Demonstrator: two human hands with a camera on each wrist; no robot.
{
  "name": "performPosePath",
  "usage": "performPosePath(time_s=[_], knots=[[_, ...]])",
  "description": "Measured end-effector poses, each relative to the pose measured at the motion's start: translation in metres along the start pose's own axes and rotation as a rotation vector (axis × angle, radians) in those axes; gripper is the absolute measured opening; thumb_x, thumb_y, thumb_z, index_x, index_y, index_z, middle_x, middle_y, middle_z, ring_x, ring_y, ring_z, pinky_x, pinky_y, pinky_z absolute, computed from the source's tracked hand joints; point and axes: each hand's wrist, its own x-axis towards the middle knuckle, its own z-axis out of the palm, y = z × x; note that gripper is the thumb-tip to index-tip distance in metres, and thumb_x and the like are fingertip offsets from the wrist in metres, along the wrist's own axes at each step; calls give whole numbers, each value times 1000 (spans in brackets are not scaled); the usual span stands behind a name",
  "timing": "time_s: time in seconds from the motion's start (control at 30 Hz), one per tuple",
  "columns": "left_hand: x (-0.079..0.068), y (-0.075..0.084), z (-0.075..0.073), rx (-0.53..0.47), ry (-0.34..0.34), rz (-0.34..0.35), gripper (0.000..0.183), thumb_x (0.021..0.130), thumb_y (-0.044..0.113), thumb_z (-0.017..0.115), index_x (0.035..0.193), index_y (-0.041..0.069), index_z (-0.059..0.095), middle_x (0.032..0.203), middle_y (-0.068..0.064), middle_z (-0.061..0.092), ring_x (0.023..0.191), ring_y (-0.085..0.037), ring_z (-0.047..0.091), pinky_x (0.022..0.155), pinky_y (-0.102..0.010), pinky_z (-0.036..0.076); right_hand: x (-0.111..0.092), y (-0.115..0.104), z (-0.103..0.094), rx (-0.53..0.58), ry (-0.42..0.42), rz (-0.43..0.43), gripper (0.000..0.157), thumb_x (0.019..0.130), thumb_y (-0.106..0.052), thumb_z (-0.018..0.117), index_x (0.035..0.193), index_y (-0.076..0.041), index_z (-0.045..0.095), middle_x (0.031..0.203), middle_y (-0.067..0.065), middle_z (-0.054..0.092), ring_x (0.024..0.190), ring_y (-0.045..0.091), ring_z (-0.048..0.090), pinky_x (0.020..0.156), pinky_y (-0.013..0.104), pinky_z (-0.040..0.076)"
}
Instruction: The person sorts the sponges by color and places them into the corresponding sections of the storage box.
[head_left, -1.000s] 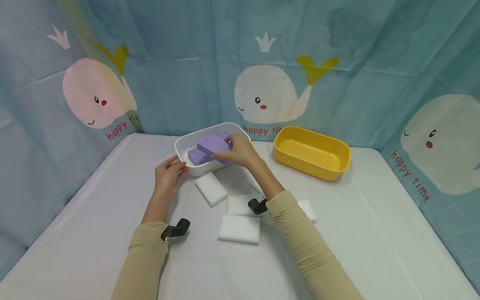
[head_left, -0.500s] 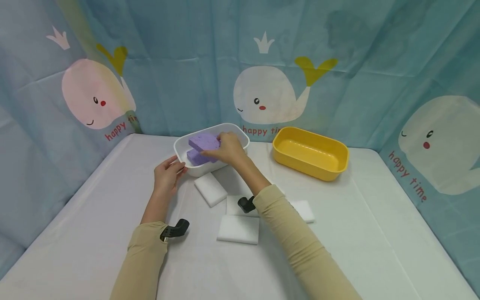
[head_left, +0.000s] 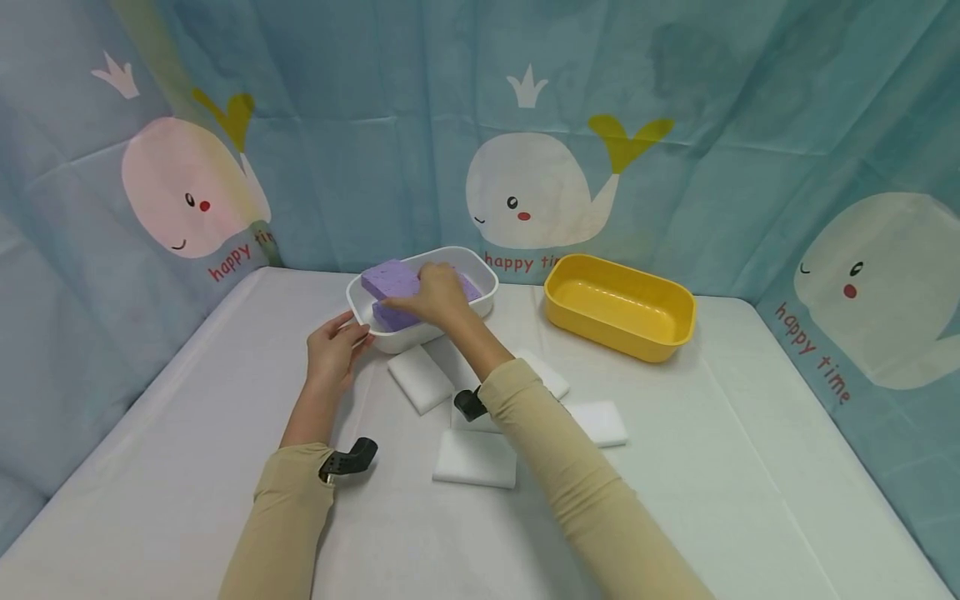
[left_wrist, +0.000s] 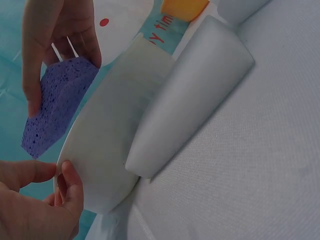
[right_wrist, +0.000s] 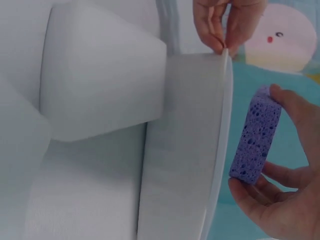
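My right hand (head_left: 441, 298) grips a purple sponge (head_left: 390, 280) between thumb and fingers, above the left part of a white basin (head_left: 408, 337). The right wrist view shows this sponge (right_wrist: 256, 137) raised over the rim, apart from it. More purple sponge (head_left: 392, 317) lies inside the basin below, partly hidden by the hand and the held piece. With thumb and fingers my left hand (head_left: 331, 354) pinches the basin's near left rim, as the left wrist view of that hand (left_wrist: 42, 200) also shows.
A yellow basin (head_left: 622, 325) stands at the back right. Several white sponge blocks lie in front of the white basin, among them one block (head_left: 421, 379) close to its wall and another block (head_left: 476, 458) nearer me. A patterned curtain (head_left: 360, 167) hangs behind the table.
My right hand has moved left over the white basin, carrying the purple sponge with it. Sponge at the basin's right side has come into view. My left hand stays on the rim.
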Motion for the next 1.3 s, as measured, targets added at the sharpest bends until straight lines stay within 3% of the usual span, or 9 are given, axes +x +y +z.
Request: performPosePath(time_s=[0.3, 0.57, 0.93, 1.13, 1.3], knots=[[0, 0, 0, -6, 1, 1, 59, 107, -2, 54, 163, -1, 34, 125, -11, 58, 92, -4, 67, 90, -14, 58, 7, -11, 10, -51, -28, 64, 79, 87, -57, 82, 135, 3, 63, 127, 14, 68, 119, 24, 63, 104, 34, 54], [0, 1, -1, -5, -12, 0, 60, 106, -2, 54, 163, -2, 33, 132, -15, 56, 97, -5, 68, 91, -14, 58, 12, -13, 19, -60, -12, 124, 71, 85, -56, 85, 126, 0, 69, 121, 13, 73, 114, 25, 69, 96, 34, 59], [1, 2, -1, 8, 2, 3, 59, 106, -2, 55, 162, -3, 35, 128, -15, 58, 96, -5, 68, 90, -13, 58, 14, -17, 24, -72, -29, 190, 76, 86, -59, 83, 132, -1, 67, 131, 15, 69, 124, 30, 65, 102, 37, 58], [1, 1, 0, 14, 4, -3, 59, 107, -2, 55, 162, -2, 35, 133, -17, 56, 102, -9, 65, 93, -15, 58, 12, -18, 24, -75, -21, 184, 78, 88, -62, 79, 134, -2, 65, 133, 15, 66, 126, 28, 63, 102, 36, 58], [1, 1, 0, 11, 3, -7, 59, 107, -2, 54, 162, -1, 35, 133, -17, 55, 101, -9, 65, 94, -15, 58, 12, -17, 21, -83, -13, 121, 74, 92, -60, 77, 134, -1, 65, 132, 13, 67, 127, 26, 62, 107, 34, 54]])
